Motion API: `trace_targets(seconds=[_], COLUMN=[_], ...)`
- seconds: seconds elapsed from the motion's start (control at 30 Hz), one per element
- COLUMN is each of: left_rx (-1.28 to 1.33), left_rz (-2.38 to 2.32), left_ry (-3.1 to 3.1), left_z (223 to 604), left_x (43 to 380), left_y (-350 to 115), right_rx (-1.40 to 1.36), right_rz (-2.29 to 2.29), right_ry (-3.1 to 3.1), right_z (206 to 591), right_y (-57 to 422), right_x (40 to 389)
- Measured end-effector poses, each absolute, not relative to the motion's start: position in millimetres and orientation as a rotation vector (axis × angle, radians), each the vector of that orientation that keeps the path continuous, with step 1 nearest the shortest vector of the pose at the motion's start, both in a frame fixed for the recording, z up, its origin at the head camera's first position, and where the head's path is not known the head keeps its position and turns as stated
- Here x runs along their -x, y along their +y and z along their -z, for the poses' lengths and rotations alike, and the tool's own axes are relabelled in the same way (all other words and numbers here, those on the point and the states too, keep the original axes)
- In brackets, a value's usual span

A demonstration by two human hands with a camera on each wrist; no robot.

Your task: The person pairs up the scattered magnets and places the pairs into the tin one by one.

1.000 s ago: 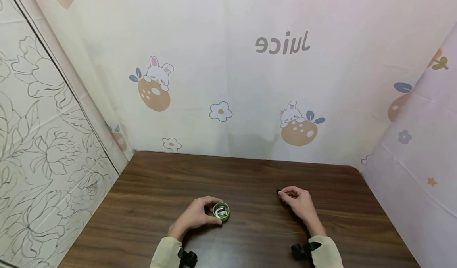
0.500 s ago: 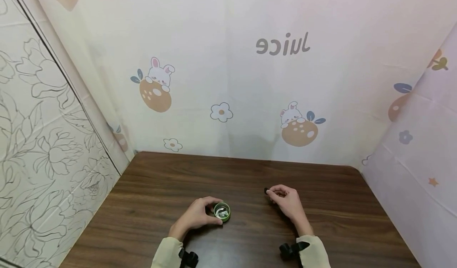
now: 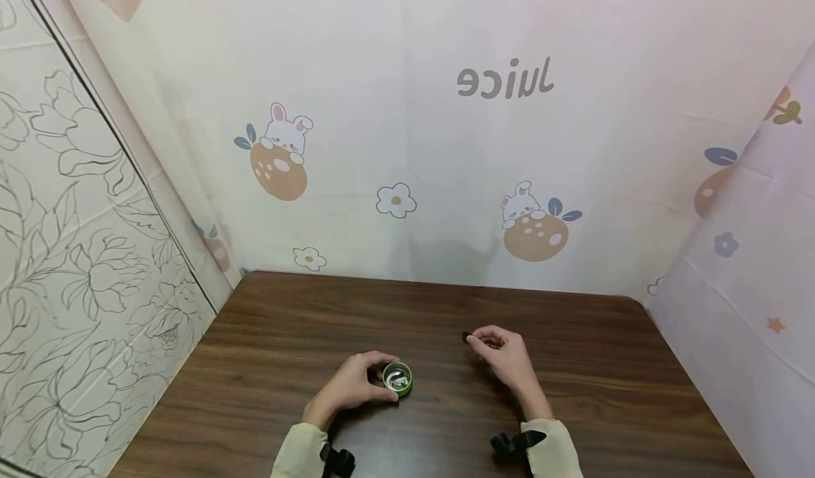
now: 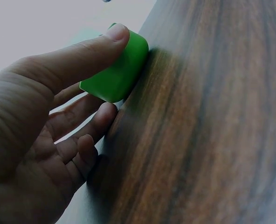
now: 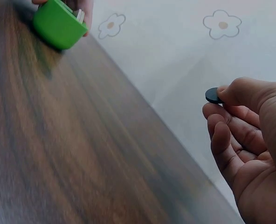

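On the table, my left hand holds a small round green container between thumb and fingers. Shiny silvery-white pieces show inside its open top. From the left wrist view, the thumb presses against the smooth green wall and the base sits at the tabletop. To the right and farther back, my right hand pinches a small flat black disc between thumb and index finger, raised above the table. Its other fingers curl loosely below the disc. Part of the disc is hidden under the thumb.
The dark wood-grain table ends at a pale printed curtain along the back. More printed fabric hangs at the left and right sides. A black camera strap is on each wrist, over the light sleeves.
My right hand has moved left with the black disc, toward the green container, slowing in the last half second. The left hand and the container have stayed in place.
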State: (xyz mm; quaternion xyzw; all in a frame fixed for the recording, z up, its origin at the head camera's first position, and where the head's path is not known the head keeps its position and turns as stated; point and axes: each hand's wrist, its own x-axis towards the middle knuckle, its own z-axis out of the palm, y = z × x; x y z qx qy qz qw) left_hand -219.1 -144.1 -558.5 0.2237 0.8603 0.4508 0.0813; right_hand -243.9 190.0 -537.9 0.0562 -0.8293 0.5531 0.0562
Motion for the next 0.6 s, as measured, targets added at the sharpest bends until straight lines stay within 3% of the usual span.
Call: trace_targets(seconds=[0.6], left_rx=[-0.655], left_rz=[-1.343], left_ry=[2.564], left_z=[559.1], left_x=[220.0], left_y=[-144.5], right_rx=[-0.189], right_rz=[-1.717], right_ry=[-2.527], right_z=[519.2], right_y=[171.5], right_x=[239.6])
